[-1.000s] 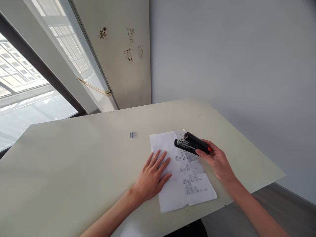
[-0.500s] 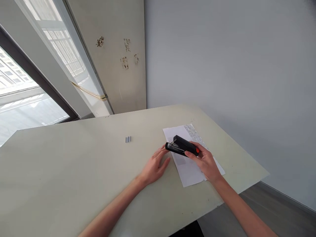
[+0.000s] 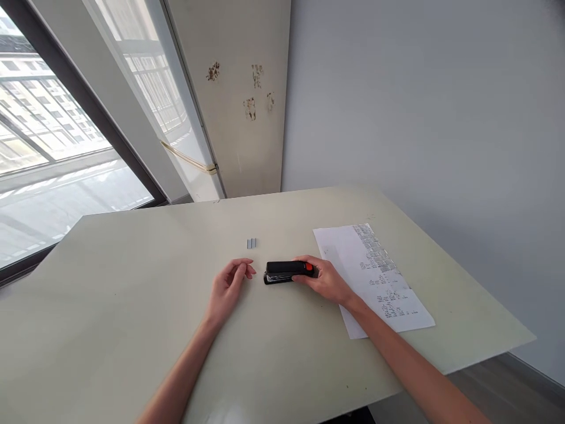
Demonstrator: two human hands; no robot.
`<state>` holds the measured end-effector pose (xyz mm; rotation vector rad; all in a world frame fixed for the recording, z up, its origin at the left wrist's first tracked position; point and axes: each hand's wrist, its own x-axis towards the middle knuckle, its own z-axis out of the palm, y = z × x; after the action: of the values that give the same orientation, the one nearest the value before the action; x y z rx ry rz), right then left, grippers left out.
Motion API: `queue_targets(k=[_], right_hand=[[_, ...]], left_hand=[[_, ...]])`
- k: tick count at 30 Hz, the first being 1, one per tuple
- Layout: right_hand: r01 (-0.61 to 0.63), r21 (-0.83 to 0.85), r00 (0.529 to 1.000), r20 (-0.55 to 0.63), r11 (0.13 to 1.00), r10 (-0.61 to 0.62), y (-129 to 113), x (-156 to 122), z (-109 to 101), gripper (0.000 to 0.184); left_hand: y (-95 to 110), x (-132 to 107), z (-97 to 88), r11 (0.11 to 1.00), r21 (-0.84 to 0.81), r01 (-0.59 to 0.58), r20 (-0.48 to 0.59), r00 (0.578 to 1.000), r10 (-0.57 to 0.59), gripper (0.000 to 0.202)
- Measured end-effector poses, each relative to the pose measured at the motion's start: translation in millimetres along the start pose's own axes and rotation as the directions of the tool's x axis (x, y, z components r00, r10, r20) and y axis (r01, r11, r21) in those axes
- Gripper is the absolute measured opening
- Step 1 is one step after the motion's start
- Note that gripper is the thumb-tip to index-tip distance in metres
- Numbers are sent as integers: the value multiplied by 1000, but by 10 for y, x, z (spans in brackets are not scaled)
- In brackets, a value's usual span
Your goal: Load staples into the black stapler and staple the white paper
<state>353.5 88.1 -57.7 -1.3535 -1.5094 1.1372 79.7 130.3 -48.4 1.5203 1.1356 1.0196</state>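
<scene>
Stapler [image 3: 285, 272], lately above paper [image 3: 353, 259], now flat on table [image 3: 132, 294] in right hand [image 3: 329, 281]

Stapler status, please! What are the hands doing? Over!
Right hand grips black stapler by its rear end; it lies flat on table. Left hand open, just beside it, not touching. Staple strips beyond, printed sheet at right, neither blocking.

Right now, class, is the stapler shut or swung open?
Shut: the stapler lies flat on the table, top arm down against its base, right hand gripping its red-tipped end.
</scene>
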Motion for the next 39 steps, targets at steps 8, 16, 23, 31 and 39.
queue_targets(k=[8, 16, 23, 31, 39], right_hand=[[36, -24, 999, 16, 999, -35, 10, 63, 138, 35], [18, 23, 999, 46, 1000, -19, -75, -20, 64, 40], [11, 2, 999, 35, 1000, -11, 2, -24, 83, 40], [78, -4, 994, 78, 997, -77, -6, -22, 47, 41], [65, -167, 996, 66, 984, -55, -30, -44, 118, 34]], left_hand=[[22, -10, 0, 998, -52, 47, -85, 995, -51, 35], [90, -1, 29, 992, -78, 99, -116, 987, -108, 34], [56, -28, 5, 993, -24, 114, -145, 983, -116, 31], [-9, 0, -104, 993, -16, 116, -273, 955, -116, 30], [0, 7, -84, 988, -67, 140, -250, 956, -152, 35]])
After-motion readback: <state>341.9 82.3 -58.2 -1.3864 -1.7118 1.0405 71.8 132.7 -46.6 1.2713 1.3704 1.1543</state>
